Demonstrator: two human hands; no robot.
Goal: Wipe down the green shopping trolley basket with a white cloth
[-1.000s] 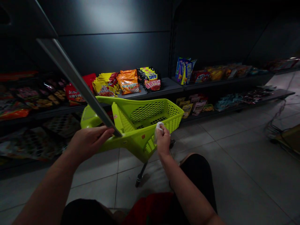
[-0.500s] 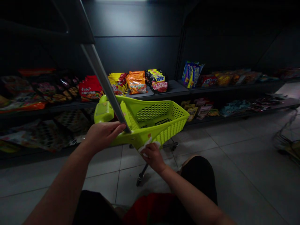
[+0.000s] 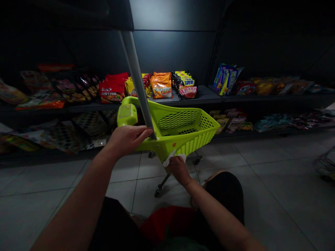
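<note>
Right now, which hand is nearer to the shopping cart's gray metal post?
Left. The left hand is at the lower end of the gray metal post; the right hand is lower, farther right, holding a white cloth at the shopping cart.

Reaches forward and down with two bare arms, carrying the bare left grip (image 3: 128,138) higher than the bare right grip (image 3: 179,169).
Angles the bare left forearm (image 3: 90,181) in from the lower left, turning the back of the left grip upward and pointing its thumb right. Slants the bare right forearm (image 3: 209,205) in from the lower right, with curled, pinched fingers. Bends a black-clothed right knee (image 3: 226,191) beside it.
</note>
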